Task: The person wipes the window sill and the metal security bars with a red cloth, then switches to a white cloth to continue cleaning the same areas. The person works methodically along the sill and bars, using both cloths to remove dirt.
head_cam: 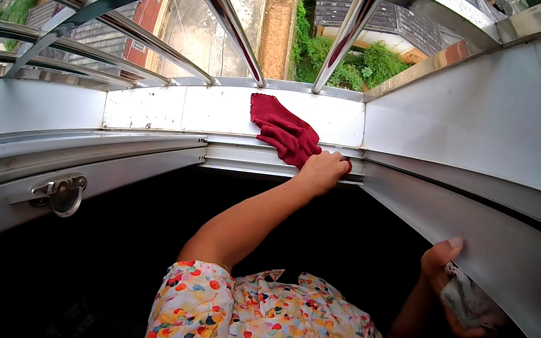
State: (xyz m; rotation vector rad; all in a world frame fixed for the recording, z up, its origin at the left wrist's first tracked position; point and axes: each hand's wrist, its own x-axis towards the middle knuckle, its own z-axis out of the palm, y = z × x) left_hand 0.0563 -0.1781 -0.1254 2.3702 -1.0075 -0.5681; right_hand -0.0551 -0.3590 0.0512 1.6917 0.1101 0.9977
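Observation:
A dark red cloth (pixel 288 132) lies bunched across the window's sliding track (pixel 241 155) and the white tiled sill. My left hand (pixel 322 171) grips its near end at the right part of the track, and a bit of red shows past my fingers. At the lower right, my right hand (pixel 445 273) holds a frayed greyish-white rag (pixel 473 302) by the lower edge of the grey metal window frame (pixel 474 225). The thumb rests on the frame's face. Part of that hand and rag fades into shadow.
A sliding sash (pixel 143 165) with a metal crescent latch (pixel 62 193) stands on the left. Beyond the tiled sill (pixel 145 105), stainless steel bars (pixel 233 33) form a window guard. Far below are tiled roofs (pixel 395 19), bushes and paved ground.

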